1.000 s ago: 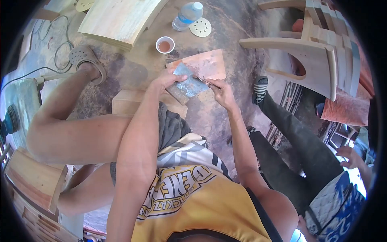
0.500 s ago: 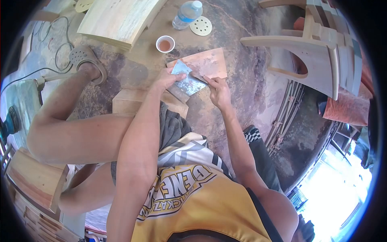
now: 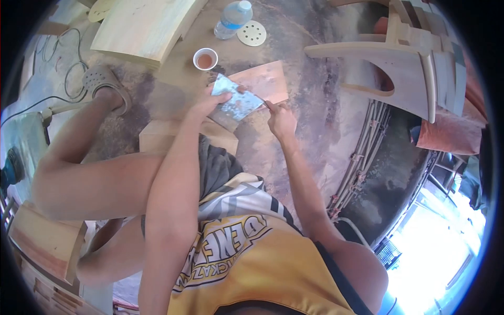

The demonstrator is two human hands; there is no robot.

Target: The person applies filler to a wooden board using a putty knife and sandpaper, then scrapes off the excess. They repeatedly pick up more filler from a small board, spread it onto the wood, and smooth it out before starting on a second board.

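Only the head cam here, looking down past a yellow jersey [image 3: 247, 262] at both arms.

The left hand [image 3: 210, 100] has its fingers clamped on the left edge of a scuffed grey-blue metal sheet [image 3: 237, 103], holding it tilted just above the floor. The sheet sits over a small wooden block [image 3: 223, 122] and overlaps the near corner of a reddish board [image 3: 265, 81] lying flat on the ground.

The right hand [image 3: 281, 119] is bunched up tight at the sheet's right corner, fingertips [image 3: 269, 106] right against the edge. Something thin might be pinched in there, but it's too small, so I honestly can't tell what it's gripping.

Around it: a little cup [image 3: 205, 59] just beyond the sheet, then a water bottle [image 3: 231, 18] lying next to a round sanding disc [image 3: 251, 32]. There's a big pale wooden panel [image 3: 142, 26] at the upper left, a sandal [image 3: 102, 79] on the person's foot near it, and a curved wooden chair frame [image 3: 399, 63] off to the right.
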